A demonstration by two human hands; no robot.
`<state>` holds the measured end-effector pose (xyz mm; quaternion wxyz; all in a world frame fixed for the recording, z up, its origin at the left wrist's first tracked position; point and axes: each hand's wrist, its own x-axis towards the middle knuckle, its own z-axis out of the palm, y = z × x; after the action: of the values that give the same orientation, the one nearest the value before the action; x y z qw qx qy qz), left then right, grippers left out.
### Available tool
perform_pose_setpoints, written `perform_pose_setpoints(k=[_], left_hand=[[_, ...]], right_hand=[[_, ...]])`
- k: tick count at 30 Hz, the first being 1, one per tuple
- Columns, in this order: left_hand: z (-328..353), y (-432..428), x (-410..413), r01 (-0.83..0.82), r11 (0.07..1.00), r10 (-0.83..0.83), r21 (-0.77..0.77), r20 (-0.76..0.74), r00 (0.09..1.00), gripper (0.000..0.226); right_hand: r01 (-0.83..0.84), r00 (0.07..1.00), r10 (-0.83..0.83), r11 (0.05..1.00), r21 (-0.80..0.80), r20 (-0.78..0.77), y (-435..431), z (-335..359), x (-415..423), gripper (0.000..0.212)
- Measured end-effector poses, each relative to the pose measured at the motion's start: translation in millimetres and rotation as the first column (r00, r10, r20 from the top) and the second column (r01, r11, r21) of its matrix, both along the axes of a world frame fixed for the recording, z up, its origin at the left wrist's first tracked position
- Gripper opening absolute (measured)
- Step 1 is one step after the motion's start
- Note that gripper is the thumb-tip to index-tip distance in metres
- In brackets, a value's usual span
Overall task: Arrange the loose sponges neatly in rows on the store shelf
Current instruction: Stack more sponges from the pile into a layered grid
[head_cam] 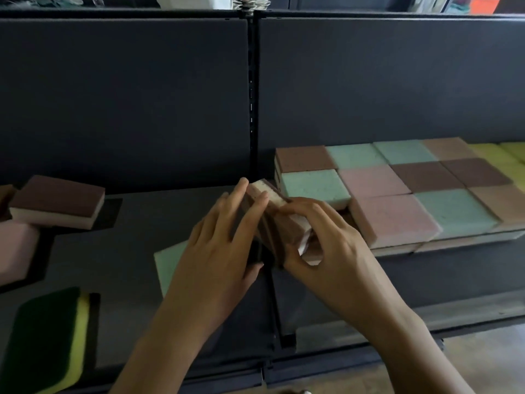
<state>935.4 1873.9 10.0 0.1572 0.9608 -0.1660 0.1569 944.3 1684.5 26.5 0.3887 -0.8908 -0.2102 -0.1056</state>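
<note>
Brown-and-pink foam sponges (277, 214), small stack standing on edge, sit squeezed between your two hands over middle of dark shelf (142, 223). Your left hand (224, 240) presses flat, fingers straight. Your right hand (321, 237) curls round stack, likely to square edges before it joins rows. Stack's long side runs from 5 to 11 o'clock. At 2 o'clock lies neat grid of flat pastel sponges (397, 211). At 9 o'clock waits loose brown-topped sponge (56, 206).
</note>
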Motion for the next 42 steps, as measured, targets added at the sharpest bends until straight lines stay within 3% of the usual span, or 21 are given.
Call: perform_pose_setpoints(k=[5, 11, 15, 24, 30, 36, 42], left_hand=[[0, -20, 5, 0.006, 1.0, -0.006, 0.014, 0.032, 0.999, 0.098], [5, -29, 6, -0.071, 0.997, 0.071, 0.009, 0.031, 0.997, 0.091], [12, -32, 2, -0.043, 0.999, 0.044, 0.022, -0.027, 0.999, 0.091], [21, -50, 0, 0.027, 0.989, -0.031, 0.146, 0.029, 0.999, 0.083], [20, -62, 1, 0.045, 0.99, -0.052, 0.131, 0.048, 0.997, 0.072], [18, -70, 3, -0.006, 0.986, 0.003, 0.166, 0.02, 1.0, 0.072], [12, -80, 5, -0.025, 0.975, 0.027, 0.223, -0.004, 1.0, 0.075]], right_hand=[[-0.093, 0.995, 0.094, 0.995, 0.033, -0.03, -16, 0, -1, 0.046], [-0.05, 0.991, 0.065, 0.99, -0.129, 0.115, -30, -5, 3, 0.05], [-0.078, 0.984, 0.117, 0.962, -0.262, 0.135, -37, -7, 5, 0.071], [-0.11, 0.991, 0.121, 0.982, -0.153, 0.064, -62, 0, 8, 0.074], [-0.137, 0.989, 0.146, 0.972, -0.193, 0.035, -82, -2, 12, 0.079], [0.036, 0.989, 0.018, 0.932, -0.36, 0.145, -112, -6, 19, 0.083], [0.105, 0.98, -0.024, 0.902, -0.418, 0.195, -132, -19, 27, 0.08]])
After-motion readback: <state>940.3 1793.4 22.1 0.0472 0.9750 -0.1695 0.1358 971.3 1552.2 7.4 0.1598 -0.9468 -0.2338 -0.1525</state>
